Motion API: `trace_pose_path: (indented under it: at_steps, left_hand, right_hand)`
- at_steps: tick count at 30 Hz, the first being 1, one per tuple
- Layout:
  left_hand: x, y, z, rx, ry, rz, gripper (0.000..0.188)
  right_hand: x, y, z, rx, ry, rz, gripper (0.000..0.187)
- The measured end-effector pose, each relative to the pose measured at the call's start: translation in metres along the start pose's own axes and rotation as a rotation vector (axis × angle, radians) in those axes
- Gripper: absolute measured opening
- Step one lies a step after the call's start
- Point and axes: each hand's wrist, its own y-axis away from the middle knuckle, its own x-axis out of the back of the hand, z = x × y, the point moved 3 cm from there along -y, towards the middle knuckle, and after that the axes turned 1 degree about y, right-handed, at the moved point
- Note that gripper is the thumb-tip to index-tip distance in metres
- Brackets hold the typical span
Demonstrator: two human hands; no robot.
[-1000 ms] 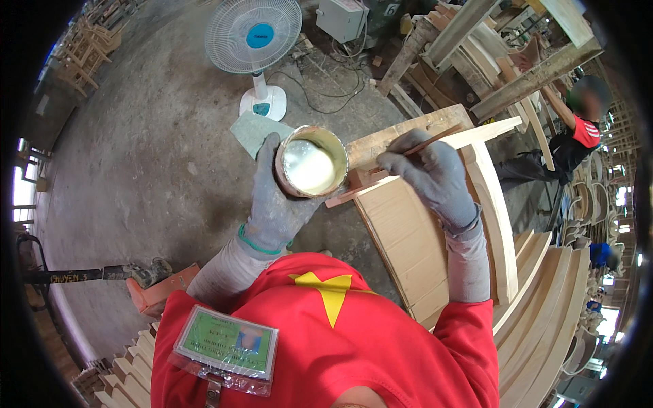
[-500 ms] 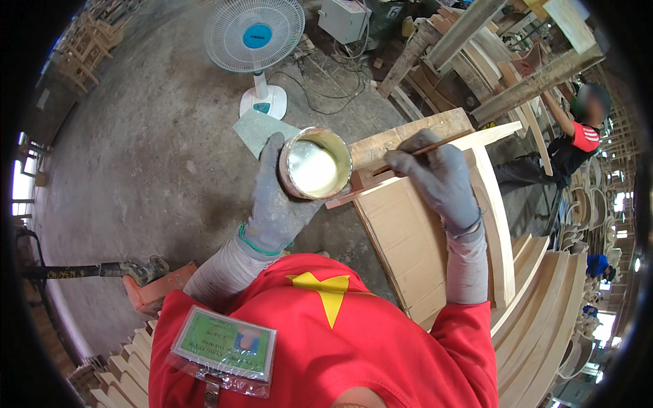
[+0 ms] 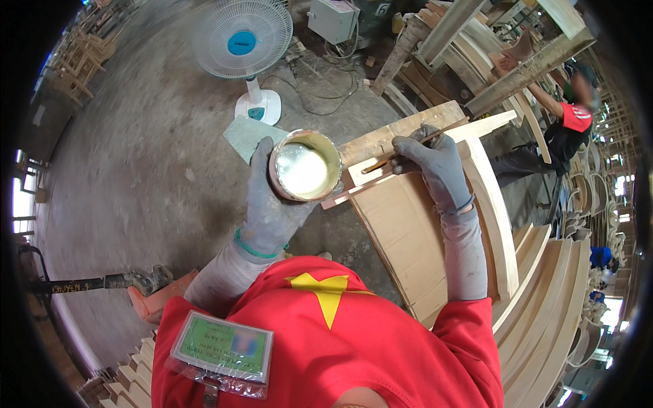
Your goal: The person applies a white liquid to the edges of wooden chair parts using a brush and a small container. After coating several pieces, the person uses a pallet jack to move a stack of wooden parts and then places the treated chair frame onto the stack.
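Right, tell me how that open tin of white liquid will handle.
The tin is open and holds pale liquid, so tipping would likely spill it. The gloved left hand wraps its side, suggesting it is light enough for one hand. Being round, it could probably roll if laid down.

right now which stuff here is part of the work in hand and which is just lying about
In use:
left hand holding a can of pale liquid
right hand holding a thin brush
curved wooden piece under the brush

Lying about:
standing fan
grey box
red pallet jack
stacked curved wood
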Motion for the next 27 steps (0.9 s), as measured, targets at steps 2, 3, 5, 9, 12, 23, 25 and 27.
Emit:
trace_pose_path:
  at_steps: [2,3,5,9,12,23,25,27]
  left_hand:
    - [-0.003,-0.001,0.003,0.192,0.4,0.085,0.039]
    - [-0.002,-0.001,0.004,0.11,0.175,0.058,0.037]
    - [0.0,0.0,0.001,-0.006,-0.161,0.025,0.035]
    - [-0.002,0.001,0.004,-0.08,-0.419,0.024,0.042]
    - [-0.005,0.001,0.01,-0.227,-0.728,-0.05,0.057]
    - [-0.015,0.0,0.012,-0.304,-0.752,-0.013,0.067]
    - [-0.021,-0.002,0.014,-0.32,-0.794,-0.02,0.066]
    - [-0.023,-0.003,0.015,-0.302,-0.782,-0.023,0.066]
  right_hand:
    - [0.014,-0.004,0.007,-0.021,-0.078,-0.048,0.019]
    - [0.02,-0.004,0.008,-0.002,-0.071,-0.045,0.017]
    - [0.028,-0.003,0.009,-0.003,-0.157,-0.026,0.018]
    - [0.042,-0.006,0.014,0.004,-0.297,-0.026,0.018]
    - [0.051,-0.009,0.02,0.039,-0.388,-0.008,0.022]
    - [0.036,0.05,0.026,0.218,-0.391,0.296,0.018]
    - [0.023,0.063,0.039,0.248,-0.43,0.334,0.015]
    - [0.012,0.07,0.052,0.268,-0.447,0.315,0.009]
